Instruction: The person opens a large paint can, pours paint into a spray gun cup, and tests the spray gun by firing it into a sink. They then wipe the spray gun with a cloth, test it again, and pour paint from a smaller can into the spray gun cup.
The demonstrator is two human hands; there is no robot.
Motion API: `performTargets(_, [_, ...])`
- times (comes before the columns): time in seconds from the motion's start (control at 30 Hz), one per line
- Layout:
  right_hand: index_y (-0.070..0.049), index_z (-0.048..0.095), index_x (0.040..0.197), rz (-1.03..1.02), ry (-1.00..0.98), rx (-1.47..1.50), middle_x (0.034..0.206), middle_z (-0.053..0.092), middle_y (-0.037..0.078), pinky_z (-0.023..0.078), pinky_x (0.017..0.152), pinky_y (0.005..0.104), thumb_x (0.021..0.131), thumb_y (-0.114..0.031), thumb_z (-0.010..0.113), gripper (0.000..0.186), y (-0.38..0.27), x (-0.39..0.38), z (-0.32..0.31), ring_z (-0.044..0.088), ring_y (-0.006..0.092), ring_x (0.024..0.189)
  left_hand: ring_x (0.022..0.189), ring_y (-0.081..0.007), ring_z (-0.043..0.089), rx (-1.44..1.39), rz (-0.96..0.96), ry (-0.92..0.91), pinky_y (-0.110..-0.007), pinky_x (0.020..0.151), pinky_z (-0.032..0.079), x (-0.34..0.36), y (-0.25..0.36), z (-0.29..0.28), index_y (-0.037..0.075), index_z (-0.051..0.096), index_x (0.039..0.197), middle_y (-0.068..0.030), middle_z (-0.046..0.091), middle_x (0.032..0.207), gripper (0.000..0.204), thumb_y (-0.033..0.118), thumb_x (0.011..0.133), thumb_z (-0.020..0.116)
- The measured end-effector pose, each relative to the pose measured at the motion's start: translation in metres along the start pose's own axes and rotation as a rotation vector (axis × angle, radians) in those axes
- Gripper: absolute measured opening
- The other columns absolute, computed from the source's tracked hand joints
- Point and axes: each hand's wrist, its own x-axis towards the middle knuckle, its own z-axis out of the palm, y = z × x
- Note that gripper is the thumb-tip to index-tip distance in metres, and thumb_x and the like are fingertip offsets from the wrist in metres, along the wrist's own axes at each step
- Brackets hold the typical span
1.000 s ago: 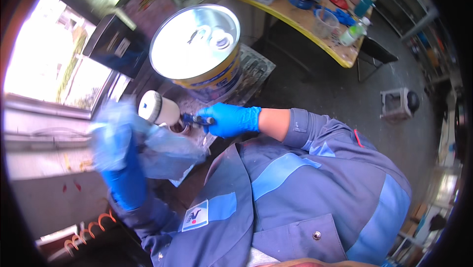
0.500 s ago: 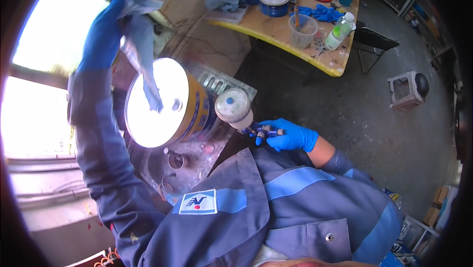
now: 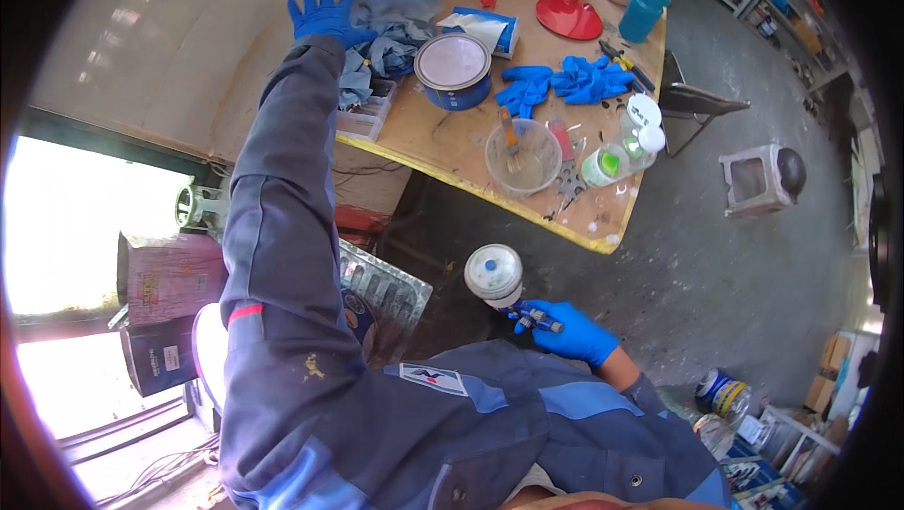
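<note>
My left hand (image 3: 322, 16), in a blue glove, reaches over the table's back left with its fingers spread, beside a crumpled pile of blue-grey wipes (image 3: 394, 25). It grips nothing. Below the pile are a clear plastic tray (image 3: 363, 122) and a blue paint can with a pale lid (image 3: 452, 63). My right hand (image 3: 551, 329), also gloved, is closed round a spray gun (image 3: 535, 318) with a white cup (image 3: 493, 273) on top, low in front of my body.
The yellow-edged table (image 3: 443, 157) holds a brush tub (image 3: 522, 154), bottles (image 3: 610, 166), gloves (image 3: 591, 77) and a red lid (image 3: 570, 18). A chair (image 3: 702, 100) and stool (image 3: 758, 180) stand right. A metal step (image 3: 381, 298) and large drum (image 3: 207, 350) lie partly behind my left sleeve.
My view has swung from the drum to the table. My left hand has moved up there, and the wipe it held is no longer in its fingers. The spray gun remains in my right hand.
</note>
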Motion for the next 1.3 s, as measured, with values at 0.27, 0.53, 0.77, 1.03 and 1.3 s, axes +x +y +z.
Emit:
performTargets(0.27, [-0.003,0.059,0.126,0.058,-0.116,-0.012,0.102,0.069,0.005,0.05,0.083,0.0286,0.087,-0.008,0.052,0.04,-0.041,0.06,-0.007,0.061,0.011,0.089,0.078,-0.0192,0.067,-1.111,0.131,-0.886,-0.032,0.074,0.055,0.039,-0.044,-0.08,0.007,0.069,0.112,-0.0104,0.071,0.093,0.046,0.048,0.091,0.06])
performTargets(0.53, [-0.007,0.062,0.122,-0.601,-0.739,-0.235,0.115,0.066,0.014,0.052,0.089,0.038,0.091,-0.007,0.061,0.031,-0.128,0.118,0.068,0.065,0.0293,0.101,0.099,-0.0382,0.062,-1.148,0.554,-0.835,-0.045,0.08,0.053,-0.169,-0.087,-0.374,0.004,0.054,0.128,-0.0216,0.058,0.116,0.056,0.035,0.084,0.07])
performTargets(0.77, [-0.004,0.062,0.118,-0.594,-1.077,-0.42,0.106,0.068,0.013,0.052,0.089,0.0353,0.085,0.009,0.051,0.037,-0.165,0.09,0.2,0.067,0.0227,0.099,0.089,-0.0324,0.063,-1.013,-0.152,-0.326,-0.042,0.078,0.052,-0.302,-0.126,-0.492,0.011,0.066,0.108,-0.013,0.064,0.105,0.034,0.027,0.079,0.07])
performTargets(1.03, [-0.001,0.064,0.112,-0.591,-1.072,-0.34,0.102,0.068,0.012,0.051,0.085,0.0305,0.084,0.01,0.051,0.033,-0.112,0.012,0.337,0.064,0.0176,0.096,0.095,-0.0295,0.064,-0.45,-0.706,-0.194,-0.037,0.084,0.051,-0.442,-0.125,-0.619,0.01,0.068,0.108,-0.0119,0.065,0.105,0.033,0.014,0.076,0.073])
performTargets(1.3, [0.0,0.059,0.118,-0.826,-0.914,-0.484,0.098,0.068,0.016,0.05,0.085,0.0341,0.079,0.007,0.049,0.04,-0.053,0.002,0.448,0.067,0.0246,0.098,0.119,-0.0266,0.056,-0.406,-1.029,-0.266,-0.036,0.099,0.046,-0.557,-0.145,-0.667,0.009,0.049,0.138,-0.0163,0.056,0.128,0.065,0.031,0.083,0.076])
